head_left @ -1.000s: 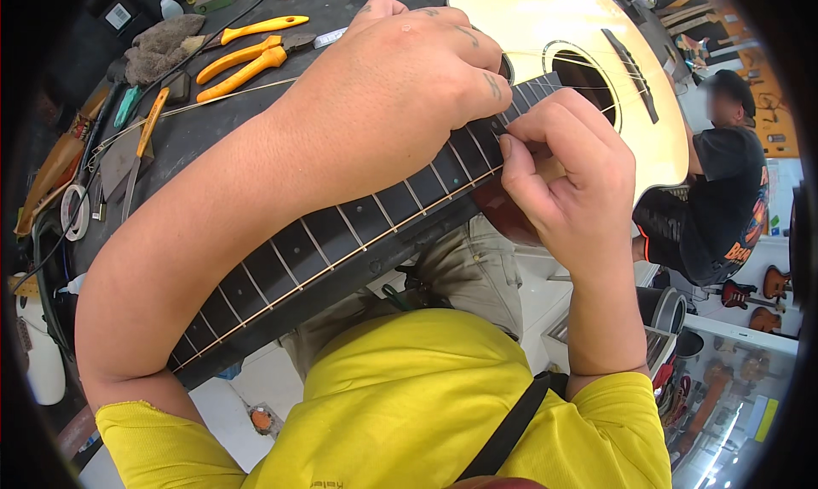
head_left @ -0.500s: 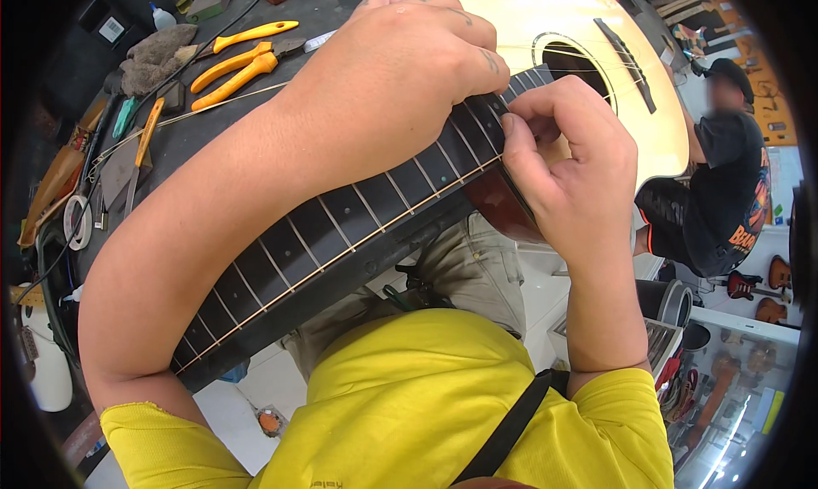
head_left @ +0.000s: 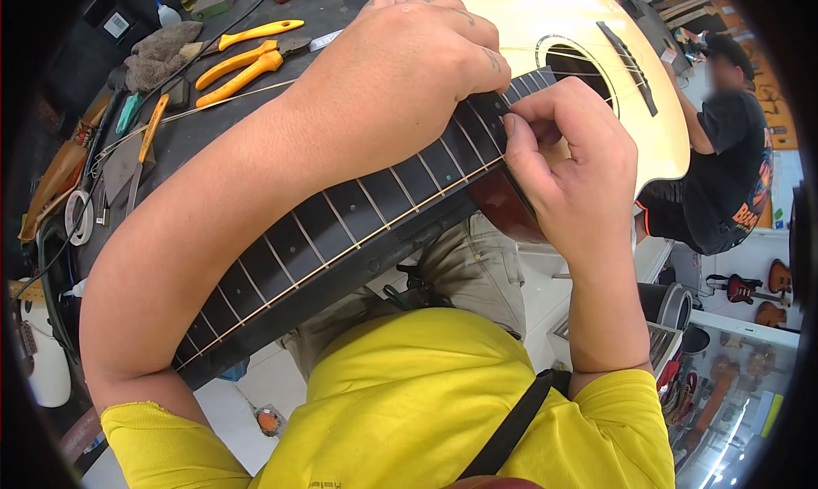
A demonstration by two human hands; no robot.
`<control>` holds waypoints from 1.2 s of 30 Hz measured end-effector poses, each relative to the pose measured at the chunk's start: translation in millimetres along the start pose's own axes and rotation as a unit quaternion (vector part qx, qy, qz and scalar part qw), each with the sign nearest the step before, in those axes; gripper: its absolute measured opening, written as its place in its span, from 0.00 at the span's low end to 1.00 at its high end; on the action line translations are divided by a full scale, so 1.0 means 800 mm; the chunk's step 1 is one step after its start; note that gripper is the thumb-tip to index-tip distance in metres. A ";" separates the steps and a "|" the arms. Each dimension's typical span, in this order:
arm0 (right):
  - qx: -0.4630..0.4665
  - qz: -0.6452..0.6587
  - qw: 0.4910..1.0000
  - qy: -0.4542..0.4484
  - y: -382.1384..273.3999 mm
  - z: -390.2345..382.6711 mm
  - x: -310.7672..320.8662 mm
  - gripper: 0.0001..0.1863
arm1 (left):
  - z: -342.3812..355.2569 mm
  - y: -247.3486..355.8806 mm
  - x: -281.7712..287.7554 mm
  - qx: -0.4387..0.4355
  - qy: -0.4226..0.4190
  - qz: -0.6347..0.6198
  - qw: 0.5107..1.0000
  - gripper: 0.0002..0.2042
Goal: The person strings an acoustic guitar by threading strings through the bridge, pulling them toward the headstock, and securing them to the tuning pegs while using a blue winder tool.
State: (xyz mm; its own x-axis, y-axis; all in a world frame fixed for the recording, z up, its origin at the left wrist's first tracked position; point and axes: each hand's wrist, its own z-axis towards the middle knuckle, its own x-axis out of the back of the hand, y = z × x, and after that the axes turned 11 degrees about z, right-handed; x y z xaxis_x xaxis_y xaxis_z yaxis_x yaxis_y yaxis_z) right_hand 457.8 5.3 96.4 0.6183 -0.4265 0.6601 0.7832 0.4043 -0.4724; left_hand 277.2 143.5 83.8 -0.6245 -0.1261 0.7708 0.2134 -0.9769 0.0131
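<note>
Guitar work seen from my head camera. The dark table (head_left: 328,16) carries an acoustic guitar (head_left: 537,20), its pale body at upper right, its neck slanting down to the left. My left hand (head_left: 434,63) lies across the fretboard (head_left: 375,204); its fingertips are hidden, so I cannot tell its grip. My right hand (head_left: 579,144) is curled, thumb and forefinger close together at the fretboard; any pinched object is indiscernible. Yellow-handled pliers (head_left: 256,69) lie beyond my left forearm.

Two bare hands (head_left: 434,63) (head_left: 579,140), one pale guitar (head_left: 663,144), one pair of pliers (head_left: 267,61), one co-worker (head_left: 724,161)
</note>
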 end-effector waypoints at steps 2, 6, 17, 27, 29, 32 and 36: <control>0.002 0.000 1.000 0.001 0.001 0.000 -0.001 0.08 | -0.001 0.000 -0.001 -0.005 0.041 0.021 0.999 0.11; -0.011 -0.005 1.000 -0.004 0.000 -0.002 0.001 0.08 | 0.003 0.004 0.013 -0.008 -0.027 -0.019 0.999 0.09; 0.027 0.021 0.999 -0.012 0.003 0.002 0.002 0.08 | -0.010 0.002 -0.002 -0.007 0.047 0.014 0.999 0.12; -0.002 0.006 1.000 -0.004 0.002 -0.001 0.000 0.08 | -0.007 0.004 -0.003 0.001 0.045 0.036 0.998 0.12; -0.002 0.002 1.000 -0.004 0.002 -0.001 0.000 0.08 | -0.007 0.004 -0.003 0.000 0.045 0.037 0.998 0.12; 0.003 -0.003 1.000 -0.004 0.003 -0.001 0.000 0.08 | -0.006 0.003 -0.004 0.001 0.045 0.036 0.998 0.13; -0.001 -0.007 1.000 -0.009 0.002 -0.001 0.000 0.08 | -0.005 0.003 -0.006 0.003 0.056 0.032 0.998 0.12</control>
State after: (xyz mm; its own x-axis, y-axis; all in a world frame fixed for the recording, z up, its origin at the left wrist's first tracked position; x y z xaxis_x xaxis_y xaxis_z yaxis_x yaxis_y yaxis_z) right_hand 459.0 5.2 95.5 0.6055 -0.4180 0.6773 0.7924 0.3957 -0.4642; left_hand 277.9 141.0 77.3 -0.6901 -0.2063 0.6937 0.2588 -0.9655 -0.0296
